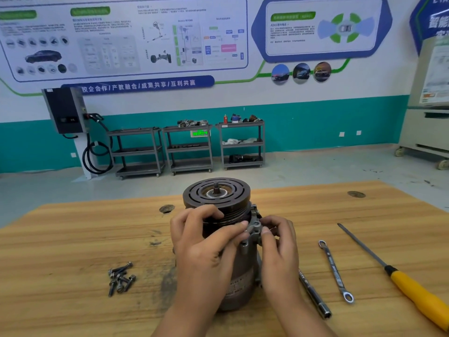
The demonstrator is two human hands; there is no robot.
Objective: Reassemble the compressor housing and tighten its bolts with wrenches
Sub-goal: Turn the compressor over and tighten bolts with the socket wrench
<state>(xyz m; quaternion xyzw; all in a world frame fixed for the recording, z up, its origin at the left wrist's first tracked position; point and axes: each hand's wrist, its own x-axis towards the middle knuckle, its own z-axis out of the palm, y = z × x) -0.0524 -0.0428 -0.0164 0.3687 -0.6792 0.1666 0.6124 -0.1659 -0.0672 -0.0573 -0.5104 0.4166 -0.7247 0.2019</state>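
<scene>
Hands on upright compressor (239,288)
Left hand's (204,246) fingers curl round the pulley (216,192); right hand's (280,251) fingers pinch the flange (254,227). Bolts (121,278) lie toward the surface's (73,239) left edge.

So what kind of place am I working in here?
Likely an automotive training workshop: car-system posters on the wall, a wall charger with its cable, and a compressor standing on the bench.
</scene>
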